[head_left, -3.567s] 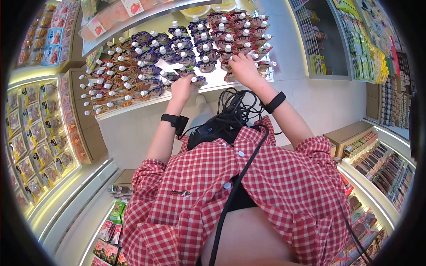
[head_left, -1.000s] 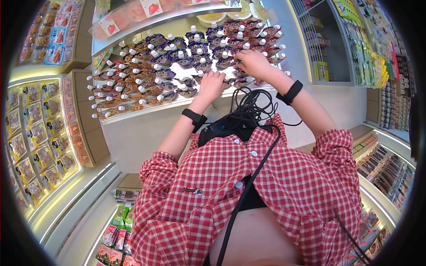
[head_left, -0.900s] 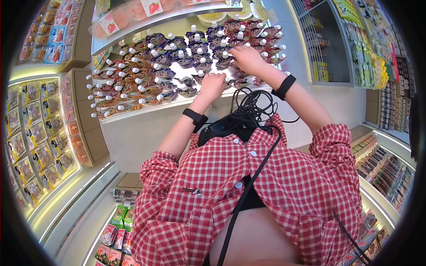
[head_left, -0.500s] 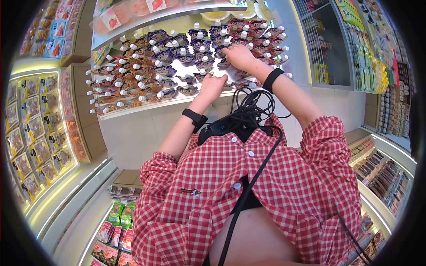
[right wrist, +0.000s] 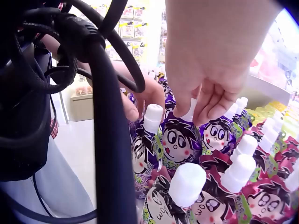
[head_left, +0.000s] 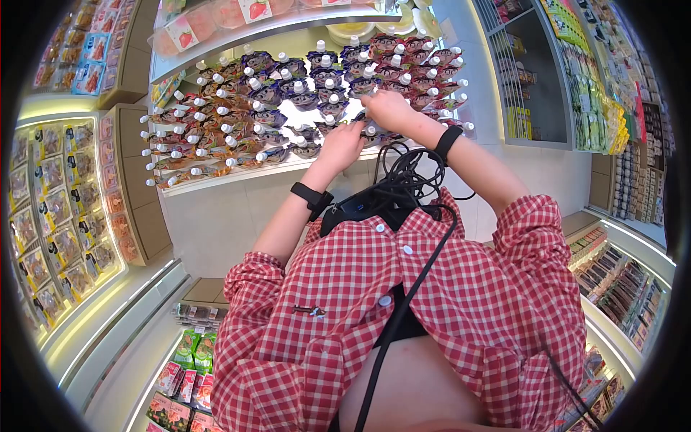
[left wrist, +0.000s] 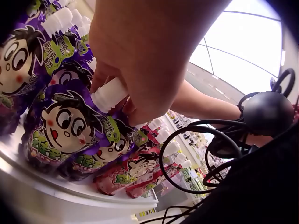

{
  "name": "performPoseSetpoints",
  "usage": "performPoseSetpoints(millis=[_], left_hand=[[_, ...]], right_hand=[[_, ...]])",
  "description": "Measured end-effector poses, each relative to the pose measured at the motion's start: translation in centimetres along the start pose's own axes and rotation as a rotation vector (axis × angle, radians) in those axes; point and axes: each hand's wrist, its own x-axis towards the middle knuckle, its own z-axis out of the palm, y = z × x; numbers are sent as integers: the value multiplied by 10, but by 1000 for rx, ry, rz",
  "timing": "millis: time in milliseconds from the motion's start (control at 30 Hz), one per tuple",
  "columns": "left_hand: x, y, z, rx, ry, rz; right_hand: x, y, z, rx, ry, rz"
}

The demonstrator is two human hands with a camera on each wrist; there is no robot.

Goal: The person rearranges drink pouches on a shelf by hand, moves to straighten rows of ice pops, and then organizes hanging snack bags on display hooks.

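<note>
Right hand, one: fingertips pinching the white cap of a purple pouch; grip closed on that cap
Purple pouch, one, pinched: upright, printed with a cartoon face, near the front edge of the worktop, close to the left hand; whether its base touches the worktop cannot be seen
Left hand, one: low over the front row, just beside the right hand; thumb and fingers about the cap of a front pouch, though whether the grip closes on it cannot be told
Front pouch, one: purple, same face, standing at the worktop's edge
Pouches, in rows, white-capped: orange pouches towards the person's left, purple in the middle, red pouches towards the right; a bright, bare patch of worktop between the purple rows
Wristbands, two, black, one per wrist
Cable, black, looped between the forearms, near the front edge
Shirt, red-and-white check, sleeves rolled
Tubs, yellow, beyond the pouches
Strawberry cards, on the raised shelf at the back
</note>
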Motion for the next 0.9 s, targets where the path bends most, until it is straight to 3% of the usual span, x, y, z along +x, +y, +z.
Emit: performPoseSetpoints(millis=[267, 467, 567, 633, 733, 833, 867, 900], left_hand=[[0, 1, -11, -43, -32, -17], [3, 6, -24, -46, -6, 24], [5, -2, -34, -143, 62, -4], [7, -4, -48, -163, 125, -14], [18, -9, -47, -62, 340, 82], [17, -13, -51, 61, 331, 6], [16, -17, -46, 95, 306, -32], [16, -16, -46, 91, 302, -39]], right_hand=[[-1, -6, 1, -4, -20, -71], [0, -13, -10, 8, -175, 104], [6, -7, -25, 69, -196, 54], [14, -6, -46, 134, -183, 143], [20, 17, -49, 49, 69, 125], [34, 26, -39, -64, 149, 87], [40, 25, -35, -128, 23, 164], [43, 27, -33, -174, 46, 141]])
